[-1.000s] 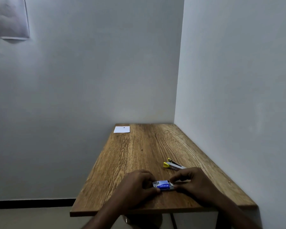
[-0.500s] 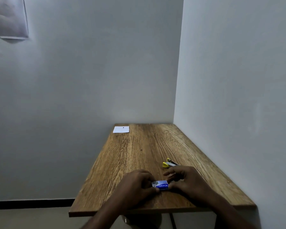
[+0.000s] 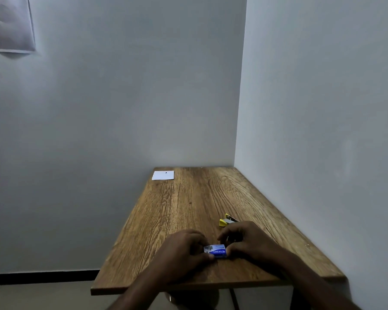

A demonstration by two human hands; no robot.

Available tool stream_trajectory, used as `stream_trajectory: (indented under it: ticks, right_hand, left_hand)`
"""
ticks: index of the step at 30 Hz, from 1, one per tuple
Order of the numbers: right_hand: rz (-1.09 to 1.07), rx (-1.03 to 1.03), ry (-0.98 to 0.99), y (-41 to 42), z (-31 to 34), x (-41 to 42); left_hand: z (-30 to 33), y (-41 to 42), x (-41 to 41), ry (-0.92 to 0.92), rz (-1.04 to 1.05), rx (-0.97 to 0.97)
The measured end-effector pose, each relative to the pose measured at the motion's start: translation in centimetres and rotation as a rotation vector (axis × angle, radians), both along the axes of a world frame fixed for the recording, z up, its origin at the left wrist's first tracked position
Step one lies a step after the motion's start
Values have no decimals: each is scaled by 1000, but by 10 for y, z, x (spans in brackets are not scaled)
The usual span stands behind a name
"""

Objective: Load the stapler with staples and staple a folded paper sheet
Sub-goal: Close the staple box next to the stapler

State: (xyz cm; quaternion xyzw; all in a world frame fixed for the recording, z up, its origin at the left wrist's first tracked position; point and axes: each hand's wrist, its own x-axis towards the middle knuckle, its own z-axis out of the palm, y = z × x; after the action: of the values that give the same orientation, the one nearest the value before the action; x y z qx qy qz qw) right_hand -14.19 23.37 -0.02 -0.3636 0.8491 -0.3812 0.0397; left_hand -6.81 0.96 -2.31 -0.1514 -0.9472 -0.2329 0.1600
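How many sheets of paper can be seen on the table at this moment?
1. A single white paper sheet lies flat at the far left corner of the wooden table, well away from both hands. Nothing suggests another, though the hands hide a small patch near the front edge.

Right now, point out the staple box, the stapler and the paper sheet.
staple box (image 3: 216, 251): head view, its blue top face between both hands.
stapler (image 3: 225, 222): head view, its yellow front end.
paper sheet (image 3: 163, 175): head view, centre of the white sheet.

Blue staple box (image 3: 216, 251) — yellow stapler (image 3: 226, 220)
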Motion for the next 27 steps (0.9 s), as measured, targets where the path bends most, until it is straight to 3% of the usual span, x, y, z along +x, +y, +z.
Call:
stream_trajectory:
  ticks: [5,8,13,20,27]
  right_hand:
    - [51,10,-119,3,7,-4]
    - [97,54,-95,4,16,-8]
    - [41,-46,-27,9,19,-11]
    - [-196,-330,1,17,13,-8]
    - [-476,-189,158,22,-5,-19]
  left_hand:
    - [2,1,3,1,-5,1]
    - [2,1,4,-3,-4,3]
    - [2,0,3,-42,-3,29]
    - [1,1,3,-50,20,68]
    - [2,3,5,-66,40,118]
